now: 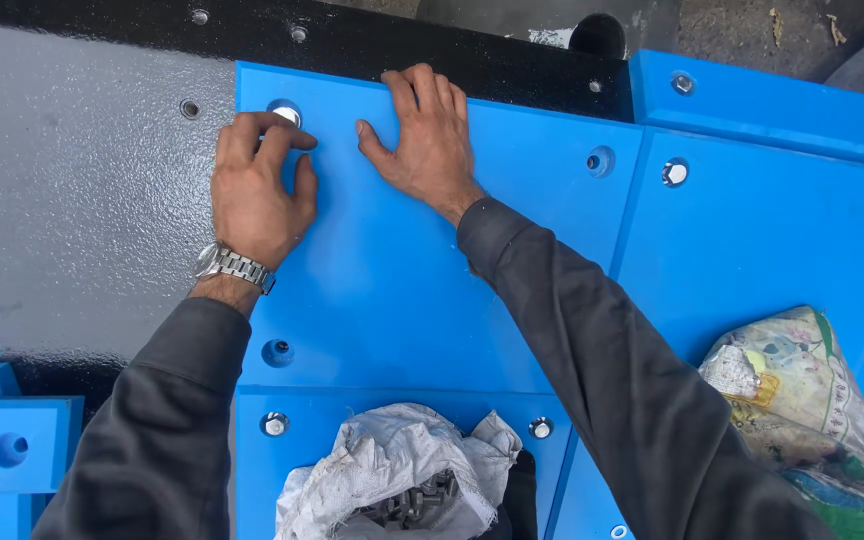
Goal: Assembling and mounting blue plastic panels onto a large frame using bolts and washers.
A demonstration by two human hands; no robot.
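We see the fingers point(270, 135) of the left hand point(255, 190) curled together around a silver bolt head point(287, 113), pinching it at the upper left corner hole of a blue panel point(402, 290). The right hand point(427, 135) lies flat just beside it, fingers spread apart and pressed on the top edge of the same panel, gripping nothing. A metal wristwatch point(233, 266) sits on the left wrist, and both arms wear dark grey sleeves point(592, 340). The panel rests on a black painted steel surface point(82, 200), which shows bare to the left with small holes in it. On the panel's right edge an empty round hole point(600, 160) shows, and another empty hole point(277, 351) sits near its lower left corner. More blue panels adjoin on the right and below, with silver bolts point(674, 172) already seated in them. Near the bottom edge a white woven sack point(392, 465) lies open with metal hardware inside, and at the lower right a printed sack point(802, 410) lies on the panels.
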